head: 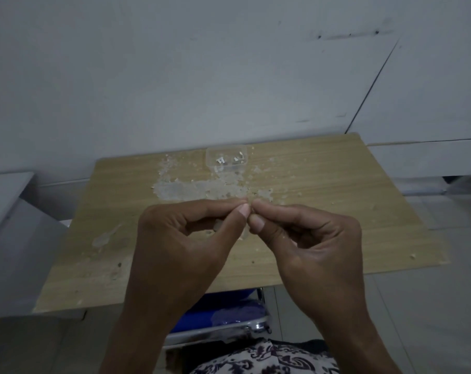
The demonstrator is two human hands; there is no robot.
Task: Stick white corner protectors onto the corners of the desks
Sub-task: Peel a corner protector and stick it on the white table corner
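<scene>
Wooden desk strewn with scraps.
Past the fingertips, toward the wall, a clear plastic tub standing on the top; between tub and fingertips, a spread of pale peeled bits. Left of the fingers, a whitish smear.

Item pinched between left hand and right hand fingertips: too small to identify. Contents of clear tub at 12 o'clock: blurred. Chair at 6 o'clock mostly hidden under desk.
</scene>
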